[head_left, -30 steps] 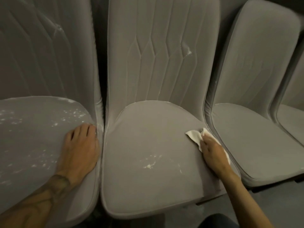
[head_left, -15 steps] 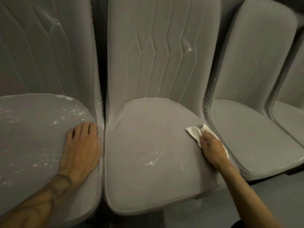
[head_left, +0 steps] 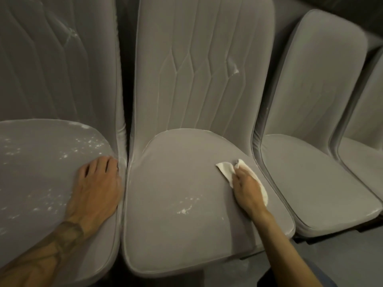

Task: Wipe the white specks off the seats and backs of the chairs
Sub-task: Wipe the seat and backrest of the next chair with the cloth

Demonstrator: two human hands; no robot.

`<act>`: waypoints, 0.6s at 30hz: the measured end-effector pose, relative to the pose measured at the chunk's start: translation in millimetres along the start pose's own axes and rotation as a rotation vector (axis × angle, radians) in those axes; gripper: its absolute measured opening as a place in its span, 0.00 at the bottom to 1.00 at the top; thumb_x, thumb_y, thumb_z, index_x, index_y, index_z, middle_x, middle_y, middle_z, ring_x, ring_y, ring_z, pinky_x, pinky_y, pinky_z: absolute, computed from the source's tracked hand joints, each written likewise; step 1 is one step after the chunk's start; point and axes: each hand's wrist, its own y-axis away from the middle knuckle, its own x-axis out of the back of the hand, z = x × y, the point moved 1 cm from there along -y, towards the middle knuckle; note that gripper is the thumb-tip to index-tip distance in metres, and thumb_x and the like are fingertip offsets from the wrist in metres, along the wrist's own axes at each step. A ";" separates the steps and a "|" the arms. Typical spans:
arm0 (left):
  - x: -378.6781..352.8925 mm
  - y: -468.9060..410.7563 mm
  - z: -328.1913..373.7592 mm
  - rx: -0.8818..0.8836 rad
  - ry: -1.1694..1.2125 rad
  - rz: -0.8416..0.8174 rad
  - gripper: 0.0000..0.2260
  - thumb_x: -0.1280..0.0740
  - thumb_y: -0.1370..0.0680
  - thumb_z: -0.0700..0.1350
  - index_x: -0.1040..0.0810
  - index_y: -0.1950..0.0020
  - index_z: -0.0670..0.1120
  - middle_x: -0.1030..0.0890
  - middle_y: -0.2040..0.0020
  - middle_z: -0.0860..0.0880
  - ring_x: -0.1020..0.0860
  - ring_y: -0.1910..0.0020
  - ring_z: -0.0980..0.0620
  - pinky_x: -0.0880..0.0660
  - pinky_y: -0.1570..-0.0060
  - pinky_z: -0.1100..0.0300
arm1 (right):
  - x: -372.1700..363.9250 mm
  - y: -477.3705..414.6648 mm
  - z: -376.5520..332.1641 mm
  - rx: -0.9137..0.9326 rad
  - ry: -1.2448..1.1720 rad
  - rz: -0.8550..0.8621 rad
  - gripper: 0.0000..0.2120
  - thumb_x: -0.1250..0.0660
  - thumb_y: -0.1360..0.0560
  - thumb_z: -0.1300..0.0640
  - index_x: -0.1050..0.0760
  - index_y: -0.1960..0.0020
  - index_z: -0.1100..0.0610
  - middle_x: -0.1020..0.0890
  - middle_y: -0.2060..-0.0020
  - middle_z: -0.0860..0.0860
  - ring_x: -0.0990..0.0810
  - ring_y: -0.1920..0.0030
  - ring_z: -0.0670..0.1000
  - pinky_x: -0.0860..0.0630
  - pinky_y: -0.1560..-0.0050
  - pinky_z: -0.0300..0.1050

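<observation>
Grey upholstered chairs stand side by side. My right hand [head_left: 246,190] presses a white cloth [head_left: 224,168] flat on the right part of the middle chair's seat [head_left: 165,235]. A small patch of white specks [head_left: 186,207] lies on that seat, left of the cloth. A white smear [head_left: 235,70] marks the middle chair's back. My left hand [head_left: 96,189] rests flat, fingers straight, on the right edge of the left chair's seat [head_left: 31,172], which is scattered with several white specks [head_left: 89,143]. A white mark [head_left: 71,34] shows on the left chair's back.
A third grey chair [head_left: 310,183] stands to the right, its seat showing no clear specks, and the edge of a fourth chair [head_left: 364,154] shows at the far right. Grey floor [head_left: 342,251] lies below the seats at the lower right.
My right hand with the cloth has shifted slightly on the middle seat. The left hand has stayed on the left seat. The view has tilted up a little.
</observation>
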 end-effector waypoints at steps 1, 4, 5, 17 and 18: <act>-0.1 0.4 0.6 -0.002 0.000 -0.003 0.11 0.47 0.22 0.43 0.27 0.47 0.43 0.25 0.50 0.42 0.26 0.52 0.39 0.31 0.50 0.44 | -7.5 2.8 -12.1 -0.011 -0.042 0.007 0.16 0.40 0.17 0.58 0.25 0.31 0.57 0.25 0.30 0.51 0.29 0.29 0.53 0.44 0.30 0.32; -0.2 2.2 0.9 0.017 -0.003 -0.009 0.11 0.47 0.21 0.43 0.26 0.46 0.43 0.25 0.50 0.41 0.26 0.52 0.40 0.31 0.49 0.44 | -30.4 22.8 -55.2 0.160 -0.130 -0.078 0.15 0.40 0.16 0.56 0.24 0.31 0.52 0.26 0.31 0.44 0.31 0.31 0.43 0.52 0.32 0.20; -0.4 2.4 0.6 0.016 -0.003 -0.010 0.12 0.47 0.21 0.43 0.26 0.46 0.43 0.24 0.49 0.41 0.26 0.51 0.39 0.30 0.49 0.44 | -34.1 30.6 -62.1 0.273 -0.112 -0.153 0.16 0.40 0.16 0.55 0.26 0.29 0.51 0.27 0.29 0.46 0.32 0.29 0.43 0.50 0.29 0.25; 2.6 4.3 -0.2 0.025 -0.019 -0.026 0.12 0.48 0.20 0.43 0.26 0.46 0.43 0.25 0.50 0.42 0.26 0.52 0.40 0.30 0.49 0.44 | -46.9 16.1 -80.8 0.258 -0.113 -0.123 0.15 0.42 0.16 0.54 0.25 0.33 0.54 0.25 0.31 0.49 0.29 0.31 0.46 0.37 0.29 0.45; 2.7 4.6 -0.5 0.030 -0.010 -0.035 0.13 0.48 0.21 0.43 0.26 0.46 0.43 0.25 0.50 0.42 0.25 0.51 0.40 0.30 0.49 0.44 | -50.9 32.5 -88.3 0.374 -0.135 -0.187 0.15 0.42 0.16 0.54 0.26 0.31 0.52 0.26 0.30 0.48 0.30 0.32 0.43 0.37 0.27 0.43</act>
